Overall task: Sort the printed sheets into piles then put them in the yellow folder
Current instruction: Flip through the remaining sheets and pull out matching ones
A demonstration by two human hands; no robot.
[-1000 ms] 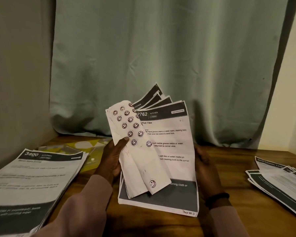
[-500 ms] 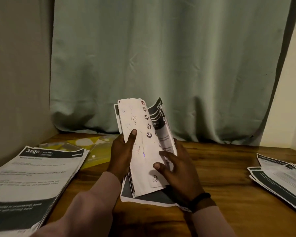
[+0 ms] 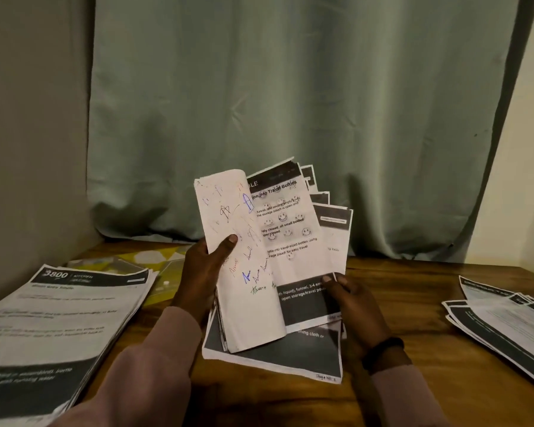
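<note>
A person's two hands hold a fanned bundle of printed sheets (image 3: 293, 241) upright above the middle of a wooden worktop (image 3: 413, 303). The left hand (image 3: 202, 272) grips the bundle's left side, thumb pressed across a turned-back page covered in coloured pen scribbles, the other fingers hidden behind the paper. The right hand (image 3: 349, 303) pinches the lower right edge of a sheet printed with smiley faces, thumb on the front and fingers curled behind. The bottom of the bundle rests close to the worktop.

On the near left lies a thick pile of sheets (image 3: 53, 322) with "3800" in its dark header. Just beyond it, at the far left, the yellow folder (image 3: 164, 266) lies flat, partly covered by that pile. On the right edge of the worktop a looser, spread pile of sheets (image 3: 506, 322) lies well apart from the hands. A pale green curtain (image 3: 290, 103) hangs behind.
</note>
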